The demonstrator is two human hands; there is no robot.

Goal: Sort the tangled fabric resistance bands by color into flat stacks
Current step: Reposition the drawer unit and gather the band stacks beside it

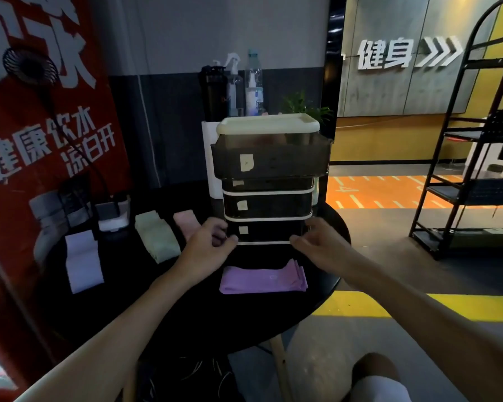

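"Purple bands point(263, 278) first: which way do they run?"

"Flat in one stack near the near edge of the round black table point(244, 320), long axis left to right, with the right end fanned a little. The green stack point(156, 237) lies further left with its long axis running far to near, slightly slanted. The pink stack point(186, 224) sits just beside it on the right, pointing the same way and partly hidden by the left hand. A pale stack point(82, 261) lies nearest the left edge, also lengthwise far to near."

"And the hands?"

"Both are at the bottom drawer point(263, 231) of the drawer tower point(269, 204), which stands toward the table's far right. The left hand point(208, 245) pinches the drawer's left front corner, thumb in front and fingers curled. The right hand point(317, 242) holds the right front corner, its fingers curled round the side. The purple stack lies just in front of them — apart from both."

"Room to move?"

"There is bare tabletop between the purple stack and the tower, and more between the purple and pale stacks. The top drawer point(270, 158) juts out over the lower ones, and the table's right edge runs close beside the right hand."
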